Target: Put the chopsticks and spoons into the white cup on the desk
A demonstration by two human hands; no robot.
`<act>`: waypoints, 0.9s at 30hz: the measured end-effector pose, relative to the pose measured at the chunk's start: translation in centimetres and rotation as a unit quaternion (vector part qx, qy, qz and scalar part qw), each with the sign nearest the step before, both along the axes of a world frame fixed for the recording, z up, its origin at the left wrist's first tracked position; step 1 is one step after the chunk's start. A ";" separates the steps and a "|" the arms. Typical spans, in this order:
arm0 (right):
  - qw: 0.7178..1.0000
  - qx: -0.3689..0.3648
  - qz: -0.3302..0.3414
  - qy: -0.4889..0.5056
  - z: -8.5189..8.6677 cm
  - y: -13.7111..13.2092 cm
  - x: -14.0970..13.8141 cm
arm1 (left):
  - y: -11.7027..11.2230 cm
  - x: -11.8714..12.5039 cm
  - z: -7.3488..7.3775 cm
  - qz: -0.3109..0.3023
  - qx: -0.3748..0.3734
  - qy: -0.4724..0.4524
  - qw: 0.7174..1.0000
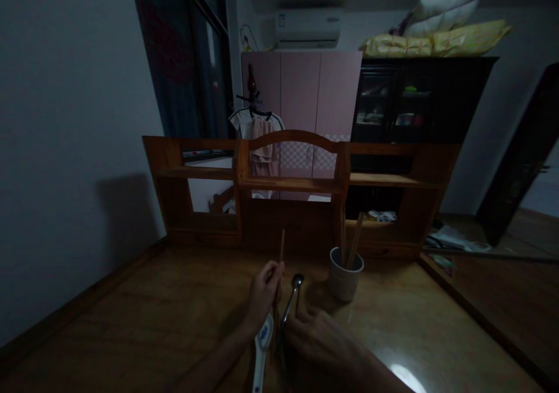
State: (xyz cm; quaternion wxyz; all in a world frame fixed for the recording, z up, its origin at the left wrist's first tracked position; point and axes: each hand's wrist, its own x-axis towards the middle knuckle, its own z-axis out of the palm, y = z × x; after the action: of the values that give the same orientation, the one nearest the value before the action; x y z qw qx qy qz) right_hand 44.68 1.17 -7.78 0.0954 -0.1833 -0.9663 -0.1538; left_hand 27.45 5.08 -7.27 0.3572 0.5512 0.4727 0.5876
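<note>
My left hand (264, 291) is closed around a thin wooden chopstick (282, 245), its upper end pointing up and away from me. Under that wrist lies a white ceramic spoon (263, 337) with a blue pattern in its bowl. My right hand (317, 335) has its fingers curled together low over the table, beside the handle of a metal spoon (297, 280). A thin dark stick (298, 301) shows just above those fingers; whether they grip it or the spoon handle is hidden. More wooden chopsticks (356, 239) stand in a pale cup (346, 276) beyond my right hand.
The wooden table (196, 300) has a shelf unit (288, 221) along its back edge. A wall (78, 148) borders it on the left, and a raised wooden edge (471, 317) runs along the right. Light glares off the tabletop near my right forearm. The room is dim.
</note>
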 end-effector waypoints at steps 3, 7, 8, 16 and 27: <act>1.000 0.006 0.002 -0.001 0.2 -0.2 0.2 | 0.0 0.1 -0.3 -0.061 -0.052 -0.089 0.993; 1.000 0.003 -0.012 0.013 0.8 -0.1 1.0 | 0.0 0.2 -0.3 -0.126 -0.099 -0.126 0.979; 1.000 -0.001 -0.015 0.013 0.9 0.1 1.2 | -0.1 0.2 -0.2 -0.139 -0.103 -0.133 0.976; 0.987 -0.088 -0.065 0.120 0.8 1.5 1.9 | -1.3 0.0 1.4 -0.198 0.016 -0.152 0.968; 0.899 -0.081 -0.047 0.427 0.9 1.9 2.5 | -3.6 0.4 2.0 0.085 0.086 -0.010 0.993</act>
State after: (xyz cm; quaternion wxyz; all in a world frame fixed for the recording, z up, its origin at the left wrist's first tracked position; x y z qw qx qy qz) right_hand 47.17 3.07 -6.90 0.4763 -0.2834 -0.8322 0.0137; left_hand 27.82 1.52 -5.26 0.2617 0.5317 0.4620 0.6598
